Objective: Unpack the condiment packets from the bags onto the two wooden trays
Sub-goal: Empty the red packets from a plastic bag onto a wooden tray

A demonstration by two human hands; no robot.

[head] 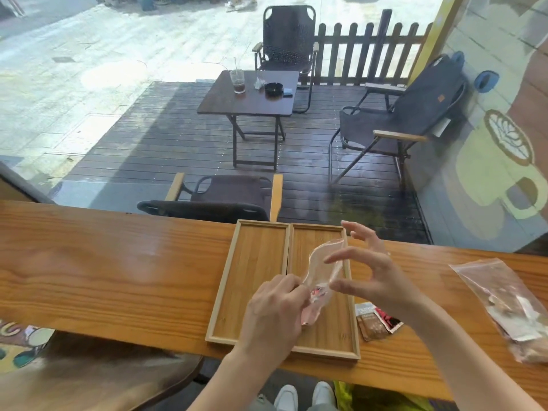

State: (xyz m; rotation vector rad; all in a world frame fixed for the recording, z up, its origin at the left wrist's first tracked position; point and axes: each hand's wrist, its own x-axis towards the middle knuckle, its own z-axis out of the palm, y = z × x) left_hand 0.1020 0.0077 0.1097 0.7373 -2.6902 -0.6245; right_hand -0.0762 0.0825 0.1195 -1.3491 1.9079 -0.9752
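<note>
Two wooden trays lie side by side on the counter, the left tray and the right tray, both bare. Over the right tray my left hand pinches the lower end of a clear plastic bag with a reddish packet showing inside. My right hand hovers at the bag's upper side, fingers spread, thumb and fingertips touching the film. Two loose packets, one brown and one red, lie on the counter just right of the trays. A second clear bag holding several packets rests at the far right.
The long wooden counter runs along a window. Outside stand folding chairs and a small table with a drink. A stool sits below the counter at left, my shoes beneath.
</note>
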